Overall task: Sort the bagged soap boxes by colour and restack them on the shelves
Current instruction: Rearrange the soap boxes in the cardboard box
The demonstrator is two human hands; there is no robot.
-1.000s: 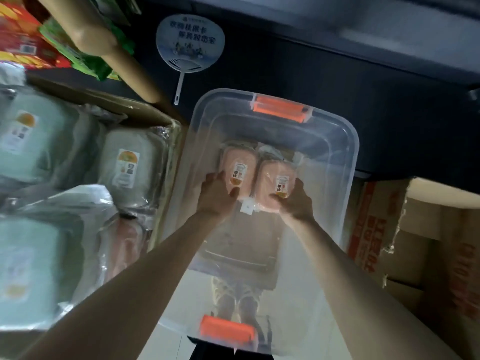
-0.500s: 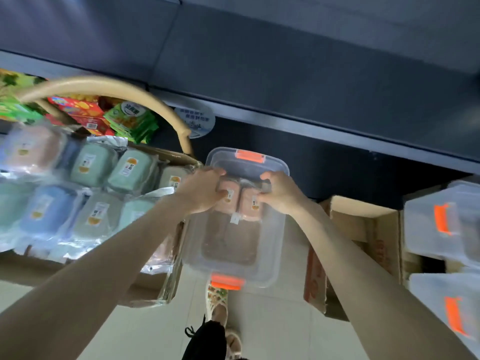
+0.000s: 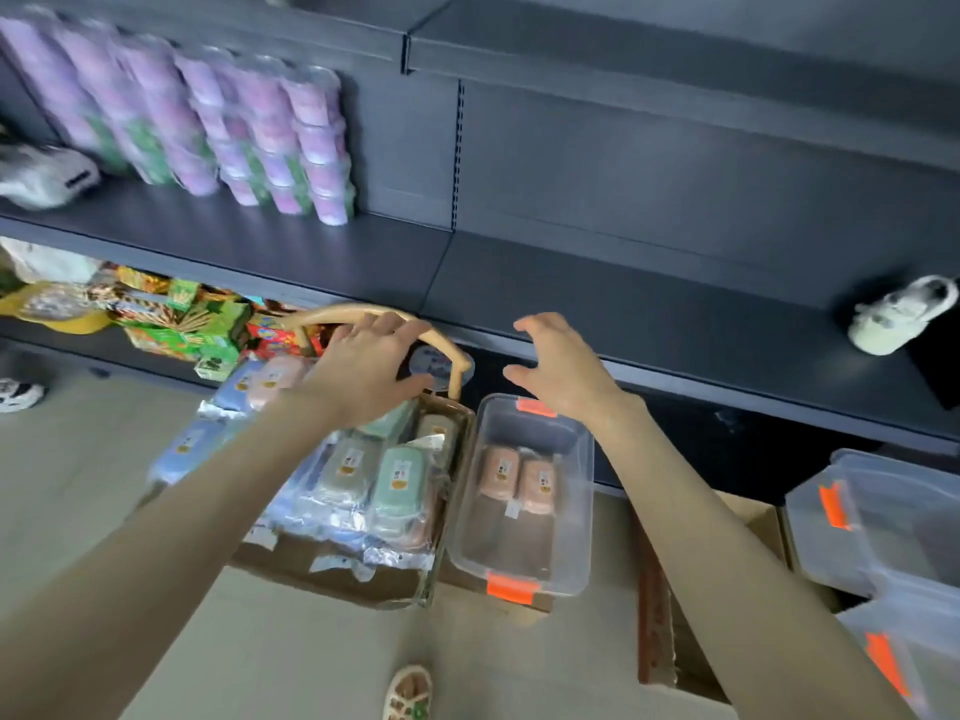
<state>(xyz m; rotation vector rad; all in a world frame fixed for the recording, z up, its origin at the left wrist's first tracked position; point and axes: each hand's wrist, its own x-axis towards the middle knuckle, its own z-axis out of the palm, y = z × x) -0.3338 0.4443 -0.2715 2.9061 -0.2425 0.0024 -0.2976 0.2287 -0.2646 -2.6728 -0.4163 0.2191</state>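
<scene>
Two pink bagged soap boxes (image 3: 517, 479) lie side by side in a clear plastic bin (image 3: 582, 517) with orange clips on the floor. To its left a basket (image 3: 452, 475) with a curved tan handle (image 3: 441, 339) holds several bagged soap boxes, green (image 3: 400, 480), grey-green, blue (image 3: 189, 449) and pink. My left hand (image 3: 371, 363) is open and hovers over the handle. Above the bin's far end, my right hand (image 3: 563, 363) is raised with its fingers spread and holds nothing. The dark shelf (image 3: 649, 298) lies just beyond both hands.
Purple-capped packs (image 3: 249, 132) stand on the shelf's left part, and a white shoe (image 3: 901, 314) sits at its right end. Snack boxes (image 3: 176, 319) fill the lower shelf at left. More clear bins (image 3: 883, 522) and a cardboard box (image 3: 670, 615) stand at right. My sandalled foot (image 3: 408, 691) is below.
Both hands let go of the two pink soap boxes in the clear bin and rose toward the shelf. The view pulled back and up, revealing the shelves.
</scene>
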